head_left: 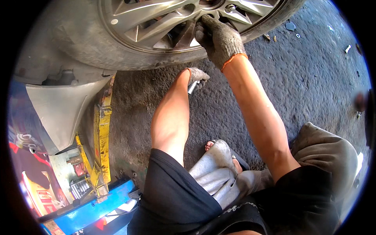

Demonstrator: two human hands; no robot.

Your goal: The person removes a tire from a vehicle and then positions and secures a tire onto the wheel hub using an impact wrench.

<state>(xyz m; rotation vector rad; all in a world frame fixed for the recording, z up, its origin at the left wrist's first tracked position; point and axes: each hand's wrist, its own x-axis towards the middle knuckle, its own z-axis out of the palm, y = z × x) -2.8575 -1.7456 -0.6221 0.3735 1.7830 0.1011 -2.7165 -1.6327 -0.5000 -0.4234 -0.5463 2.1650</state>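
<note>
at far left, a red and orange printed surface [39, 186] shows beside a metal coil spring [80, 188], above a blue beam [90, 211] that slants upward to the right along the lower edge of the view. a pale silver body panel [64, 103] curves down above them, and just to its right a yellow metal frame [102, 137] stands with its long side running up and down the view. the wheel [168, 25] fills the upper part of the scene, its spoked face turned toward the worker, dark gaps showing between the spokes, its broad tire [86, 53] sweeping across from the upper left to the upper right.

below the tire, the worker's gloved left hand [199, 76] is curled closed around a silver tube [192, 87], whose long axis leans from lower left to upper right, the bare end pointing back toward the worker. grey trousers [217, 176] and a sandaled foot show beneath, on a dark, rough, stained floor [131, 102]. to the right, the gloved right hand [222, 41] reaches up to the wheel near its hub, fingers bent inward; whether they grip anything cannot be told. a lug nut [231, 8] sits in a recess just beyond. at upper right, a dark flat scrap [290, 26], a small pale ring [298, 35] and a white scrap [347, 49] lie scattered on the floor.
</note>
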